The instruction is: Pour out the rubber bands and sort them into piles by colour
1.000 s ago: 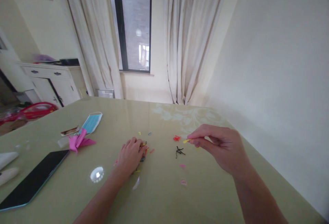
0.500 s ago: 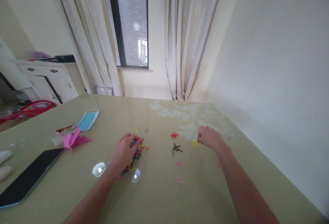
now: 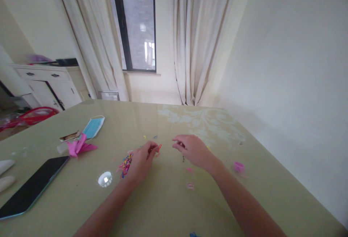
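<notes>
My left hand is over the table, its thumb and fingertips pinched on a small orange-red rubber band. Beside its wrist lies a mixed pile of coloured rubber bands, partly covered by the hand. My right hand hovers just to the right, fingers apart and nothing seen between them. Beneath it a bit of a black band shows; the red bands are hidden. A yellow bit peeks out behind the right wrist. Nearer me lie pink bands and pale pink bands.
On the left are a phone, a pink folded paper shape and a blue face mask. A clear shiny dome sits left of my left forearm. A pink piece lies right; a blue bit is at the bottom edge.
My right hand has moved left from the yellow bands toward my left hand, and its fingers have opened. My left hand has shifted right off the pile, with an orange-red band pinched.
</notes>
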`<state>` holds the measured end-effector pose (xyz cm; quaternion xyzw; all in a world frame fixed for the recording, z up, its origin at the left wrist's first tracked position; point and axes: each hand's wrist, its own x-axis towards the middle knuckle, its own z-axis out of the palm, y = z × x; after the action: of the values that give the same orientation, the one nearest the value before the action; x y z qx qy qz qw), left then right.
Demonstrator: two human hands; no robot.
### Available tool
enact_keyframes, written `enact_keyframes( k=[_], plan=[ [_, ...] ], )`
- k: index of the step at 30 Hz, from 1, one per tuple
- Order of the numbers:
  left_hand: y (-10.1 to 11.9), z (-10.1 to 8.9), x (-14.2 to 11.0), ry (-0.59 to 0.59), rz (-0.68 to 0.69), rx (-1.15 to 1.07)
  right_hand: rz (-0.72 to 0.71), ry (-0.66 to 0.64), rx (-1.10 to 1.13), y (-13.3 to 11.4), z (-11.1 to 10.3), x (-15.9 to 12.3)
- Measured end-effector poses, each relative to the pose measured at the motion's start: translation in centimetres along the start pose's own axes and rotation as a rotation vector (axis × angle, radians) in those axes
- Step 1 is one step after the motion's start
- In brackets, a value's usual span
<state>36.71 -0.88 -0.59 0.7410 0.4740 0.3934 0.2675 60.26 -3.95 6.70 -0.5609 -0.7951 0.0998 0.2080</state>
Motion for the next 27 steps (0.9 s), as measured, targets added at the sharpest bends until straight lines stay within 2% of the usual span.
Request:
enact_keyframes(
  k=[4, 7, 12, 14, 17, 19, 22, 27],
  plan=[
    [0.7, 0.8, -0.7, -0.044, 0.099, -0.04, -0.069, -0.007, 0.013, -1.9, 3.4, 0.5],
    [0.6, 1.0, -0.7, -0.036, 0.08, -0.132, -0.101, -0.03, 0.108, -1.8, 4.0, 0.7],
    [0.3, 0.8, -0.5, -0.037, 0.027, -0.236, -0.098, 0.05, 0.319, -1.8, 1.8, 0.4],
    [0.2, 0.7, -0.4, -0.037, 0.039, -0.187, -0.042, 0.065, 0.459, -2.1, 0.5, 0.2],
    [0.0, 0.6, -0.4, -0.066, 0.137, -0.004, -0.004, 0.065, 0.638, -2.8, -1.4, -0.5],
    [-0.3, 0.7, -0.5, -0.087, 0.192, 0.117, -0.019, 0.076, 0.665, -3.3, -2.6, -1.0],
    [-0.8, 0.9, -0.5, -0.1, 0.204, 0.22, -0.049, 0.094, 0.649, -4.0, -4.1, -2.0],
    [-0.9, 0.9, -0.5, -0.107, 0.18, 0.242, -0.087, 0.114, 0.62, -5.2, -5.8, -3.3]
  ],
)
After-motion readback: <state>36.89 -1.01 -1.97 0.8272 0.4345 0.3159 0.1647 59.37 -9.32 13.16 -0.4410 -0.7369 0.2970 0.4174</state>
